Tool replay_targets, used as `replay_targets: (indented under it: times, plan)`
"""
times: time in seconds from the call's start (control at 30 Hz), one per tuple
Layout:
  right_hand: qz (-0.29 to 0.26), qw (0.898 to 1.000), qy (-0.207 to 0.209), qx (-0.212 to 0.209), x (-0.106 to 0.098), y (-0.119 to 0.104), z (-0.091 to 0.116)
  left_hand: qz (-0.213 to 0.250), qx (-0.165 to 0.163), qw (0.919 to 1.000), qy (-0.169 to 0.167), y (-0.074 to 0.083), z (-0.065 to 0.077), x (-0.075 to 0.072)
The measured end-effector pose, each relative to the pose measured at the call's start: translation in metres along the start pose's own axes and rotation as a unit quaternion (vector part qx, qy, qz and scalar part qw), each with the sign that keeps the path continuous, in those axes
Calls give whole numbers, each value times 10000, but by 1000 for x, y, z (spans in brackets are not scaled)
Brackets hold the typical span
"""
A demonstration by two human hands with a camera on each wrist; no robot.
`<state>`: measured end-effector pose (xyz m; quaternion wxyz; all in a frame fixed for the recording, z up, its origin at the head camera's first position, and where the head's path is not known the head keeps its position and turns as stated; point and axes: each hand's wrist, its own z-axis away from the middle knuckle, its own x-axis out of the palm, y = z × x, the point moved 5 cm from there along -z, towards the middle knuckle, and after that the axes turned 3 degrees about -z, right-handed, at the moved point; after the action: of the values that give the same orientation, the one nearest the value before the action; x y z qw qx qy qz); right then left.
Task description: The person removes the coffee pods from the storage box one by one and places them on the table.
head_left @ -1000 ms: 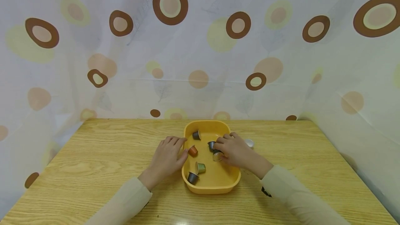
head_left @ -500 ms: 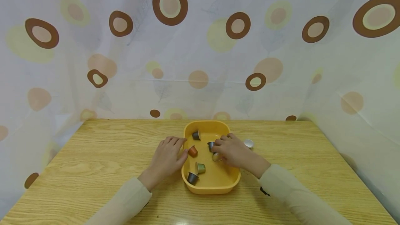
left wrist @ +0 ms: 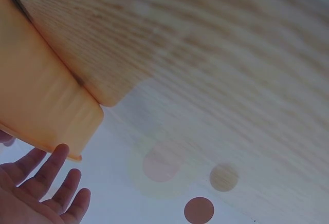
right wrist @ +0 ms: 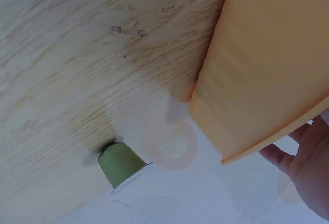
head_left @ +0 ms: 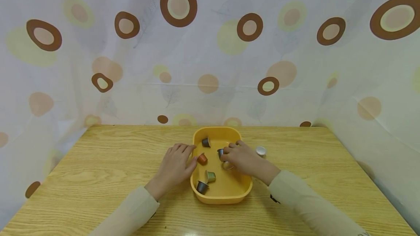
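Observation:
Several coffee capsules lie in a yellow tray (head_left: 222,199). My left hand (head_left: 175,163) rests at the tray's left rim, fingers loosely extended, beside an orange capsule (head_left: 202,158). My right hand (head_left: 244,157) reaches over the right rim, its fingers bent down by a dark blue capsule (head_left: 220,153) and a tan-lidded capsule (head_left: 227,165). The hand partly hides both; I cannot tell whether it grips one. In the right wrist view, the hand (right wrist: 313,162) shows beyond the tray's wall. Fingers of the left hand (left wrist: 41,188) meet the rim in the left wrist view.
Inside the tray are a dark capsule (head_left: 206,142) at the back, a green capsule (head_left: 211,176) and a black capsule (head_left: 202,187) at the front left. Outside, on the wooden table (head_left: 124,156), a silver-lidded green capsule (right wrist: 122,166) stands right of the tray. A patterned curtain (head_left: 210,46) hangs behind.
My right hand has shifted slightly left over the tray, and the dark blue capsule has moved slightly left. More of the silver-lidded capsule outside shows. My left hand has stayed still.

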<state>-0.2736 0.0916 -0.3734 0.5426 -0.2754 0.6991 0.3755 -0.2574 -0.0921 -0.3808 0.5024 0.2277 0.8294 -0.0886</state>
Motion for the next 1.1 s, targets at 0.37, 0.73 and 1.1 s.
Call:
replay_targets:
  times: [0.37, 0.73, 1.1]
  plan:
    - [320, 9991, -249, 91, 3, 0, -3, -44, 34, 10000, 39, 0, 0, 0]
    - [329, 9994, -64, 104, 3, 1, -4, -76, 58, 9999, 78, 0, 0, 0]
    - [239, 9997, 3, 77, 4, 3, -4, -53, 44, 10000, 52, -1, 0, 1]
